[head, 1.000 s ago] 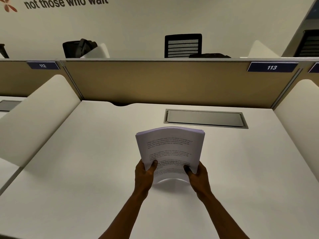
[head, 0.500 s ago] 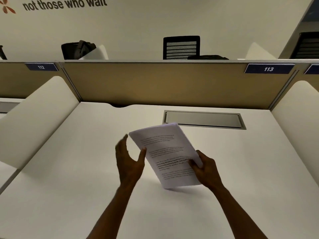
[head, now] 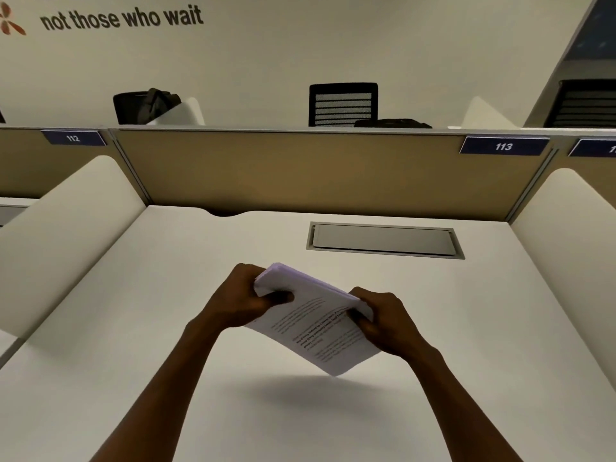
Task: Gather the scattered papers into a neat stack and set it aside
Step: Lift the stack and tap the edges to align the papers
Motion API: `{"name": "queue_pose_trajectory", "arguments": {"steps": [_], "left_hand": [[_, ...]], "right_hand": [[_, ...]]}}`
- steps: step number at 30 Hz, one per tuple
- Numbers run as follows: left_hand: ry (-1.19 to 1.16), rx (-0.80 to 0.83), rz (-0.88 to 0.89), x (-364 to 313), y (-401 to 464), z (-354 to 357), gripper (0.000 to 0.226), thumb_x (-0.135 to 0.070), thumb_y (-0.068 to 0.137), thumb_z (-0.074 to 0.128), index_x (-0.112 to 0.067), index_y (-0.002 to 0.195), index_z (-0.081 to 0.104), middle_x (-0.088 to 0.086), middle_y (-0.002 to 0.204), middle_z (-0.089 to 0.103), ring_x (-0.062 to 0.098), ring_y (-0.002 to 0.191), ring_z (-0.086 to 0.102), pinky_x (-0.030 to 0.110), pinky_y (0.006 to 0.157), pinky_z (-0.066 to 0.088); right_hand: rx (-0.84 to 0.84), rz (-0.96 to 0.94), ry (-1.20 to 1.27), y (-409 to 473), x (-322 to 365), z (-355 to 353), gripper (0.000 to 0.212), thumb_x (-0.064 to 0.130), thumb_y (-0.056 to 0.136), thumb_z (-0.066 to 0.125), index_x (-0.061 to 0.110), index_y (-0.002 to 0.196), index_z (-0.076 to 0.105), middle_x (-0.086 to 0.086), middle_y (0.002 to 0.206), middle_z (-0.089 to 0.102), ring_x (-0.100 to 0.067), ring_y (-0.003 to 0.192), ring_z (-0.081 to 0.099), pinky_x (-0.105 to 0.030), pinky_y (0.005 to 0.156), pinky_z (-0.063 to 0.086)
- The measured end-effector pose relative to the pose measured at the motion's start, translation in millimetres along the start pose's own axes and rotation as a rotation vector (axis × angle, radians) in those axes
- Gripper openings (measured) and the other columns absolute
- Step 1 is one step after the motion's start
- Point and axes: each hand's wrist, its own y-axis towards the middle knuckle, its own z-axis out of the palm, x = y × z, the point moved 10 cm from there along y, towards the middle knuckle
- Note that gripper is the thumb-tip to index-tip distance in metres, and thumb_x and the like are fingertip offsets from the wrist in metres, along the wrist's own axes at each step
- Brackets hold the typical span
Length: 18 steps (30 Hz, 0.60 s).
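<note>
A stack of white printed papers (head: 316, 323) hangs in the air above the middle of the white desk (head: 166, 345), turned on a diagonal with one corner pointing down. My left hand (head: 246, 300) grips the stack's upper left corner, thumb on the printed face. My right hand (head: 383, 323) grips its right edge. The stack throws a shadow on the desk below it and does not touch the surface.
A grey cable hatch (head: 385, 241) is set into the desk behind the papers. A tan partition (head: 300, 175) closes the back, with white side dividers left (head: 66, 228) and right (head: 573, 235). Chairs and a bag stand beyond the partition.
The stack, held upright by its bottom edge a second ago, was turned diagonally in my right hand alone. My left hand, open half a second ago, now grips the upper corner.
</note>
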Motion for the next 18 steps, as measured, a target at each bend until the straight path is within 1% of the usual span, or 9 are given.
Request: {"name": "queue_pose_trajectory", "arguments": {"steps": [1,3,5,7,9,12,13,15,18], "left_hand": [[-0.014,-0.035,-0.031,6.1,-1.0,0.2,0.006,-0.026,0.083,0.078,-0.02,0.084,0.077,-0.001,0.077,0.075,0.014,0.069,0.069,0.02,0.061,0.05],[-0.036,-0.098,-0.053,15.9,-4.7,-1.1,0.015,-0.027,0.083,0.078,-0.013,0.077,0.076,0.006,0.071,0.075,0.017,0.065,0.067,0.017,0.057,0.046],[-0.11,-0.119,-0.076,25.2,-11.7,-2.1,0.013,-0.032,0.082,0.078,-0.019,0.079,0.078,0.003,0.074,0.076,0.011,0.065,0.068,0.015,0.057,0.046],[-0.23,-0.142,-0.124,39.7,-20.0,-3.1,0.011,-0.037,0.079,0.078,-0.026,0.082,0.078,-0.001,0.078,0.077,0.01,0.069,0.071,0.021,0.062,0.049],[-0.335,-0.171,-0.167,52.3,-28.0,-3.6,0.018,-0.043,0.074,0.077,-0.029,0.085,0.078,-0.002,0.082,0.078,0.011,0.072,0.072,0.026,0.065,0.051],[-0.446,-0.184,-0.174,60.7,-33.7,-0.1,0.023,-0.044,0.072,0.078,-0.028,0.088,0.077,0.0,0.084,0.078,0.01,0.074,0.072,0.029,0.067,0.051],[-0.473,-0.187,-0.176,62.3,-34.7,1.5,0.024,-0.044,0.072,0.078,-0.027,0.089,0.077,0.001,0.085,0.078,0.011,0.074,0.072,0.03,0.067,0.052],[-0.524,-0.199,-0.188,65.7,-35.7,6.2,0.027,-0.044,0.071,0.079,-0.025,0.09,0.077,0.003,0.086,0.077,0.012,0.074,0.072,0.031,0.067,0.053],[-0.557,-0.222,-0.201,72.2,-36.6,11.5,0.024,-0.042,0.072,0.079,-0.026,0.09,0.078,0.003,0.087,0.078,0.014,0.075,0.073,0.033,0.067,0.054]], "right_hand": [[0.018,0.007,0.022,0.2,-0.3,-1.5,0.013,0.028,0.092,0.06,0.028,0.103,0.066,0.012,0.092,0.073,-0.01,0.077,0.067,-0.018,0.066,0.052],[0.063,0.027,0.092,1.0,-3.8,-7.6,0.01,0.03,0.089,0.064,0.034,0.098,0.067,0.016,0.088,0.072,-0.005,0.078,0.066,-0.01,0.064,0.047],[0.086,0.107,0.184,0.0,-19.1,-22.8,0.015,0.038,0.082,0.073,0.037,0.095,0.068,0.016,0.088,0.074,-0.002,0.081,0.068,-0.012,0.064,0.049],[0.057,0.223,0.312,-6.4,-44.6,-42.8,0.036,0.049,0.07,0.082,0.04,0.101,0.067,0.013,0.094,0.075,-0.005,0.089,0.07,-0.02,0.072,0.057],[0.056,0.283,0.567,-15.7,-62.3,-46.3,0.063,0.053,0.062,0.086,0.04,0.118,0.062,0.004,0.107,0.075,-0.015,0.104,0.069,-0.03,0.083,0.058],[0.172,0.299,0.972,-29.8,-66.9,-14.2,0.095,0.044,0.059,0.09,0.022,0.141,0.046,-0.013,0.128,0.066,-0.027,0.12,0.061,-0.038,0.094,0.053],[0.224,0.302,1.051,-34.6,-63.8,-0.1,0.095,0.038,0.06,0.09,0.016,0.141,0.045,-0.015,0.13,0.063,-0.029,0.122,0.06,-0.04,0.096,0.052],[0.288,0.313,1.14,-42.8,-57.1,22.8,0.078,0.022,0.067,0.088,0.014,0.135,0.051,-0.017,0.13,0.063,-0.033,0.124,0.058,-0.042,0.095,0.053],[0.226,0.376,1.086,-43.6,-58.2,40.7,0.061,0.01,0.071,0.085,0.018,0.126,0.061,-0.016,0.124,0.067,-0.034,0.119,0.061,-0.04,0.09,0.056]]}}
